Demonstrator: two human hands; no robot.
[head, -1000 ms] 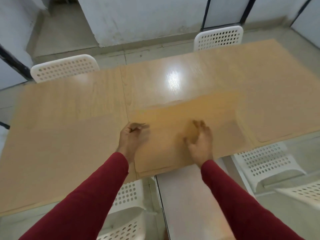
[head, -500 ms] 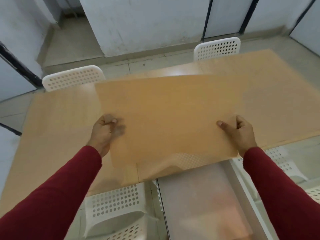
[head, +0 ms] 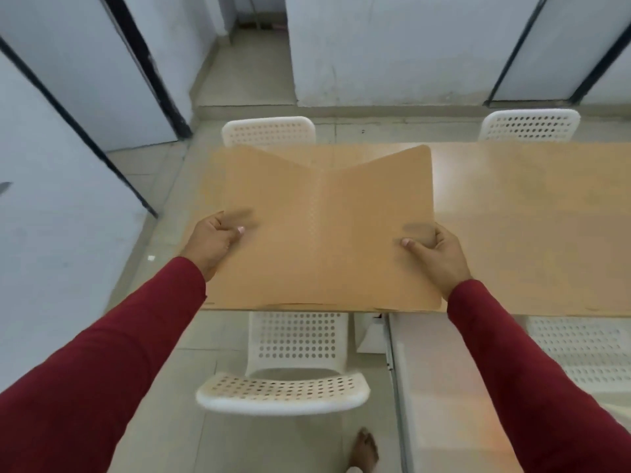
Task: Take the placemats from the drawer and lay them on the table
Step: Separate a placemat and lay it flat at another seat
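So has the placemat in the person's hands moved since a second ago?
Yes. The placemat was lifted from the middle of the table and carried toward its left end, held by the left hand and right hand.

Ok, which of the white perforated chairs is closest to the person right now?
The white chair on the near side of the table, just below the placemat held by both hands. Its seat shows; the two chairs across the table show only backrests.
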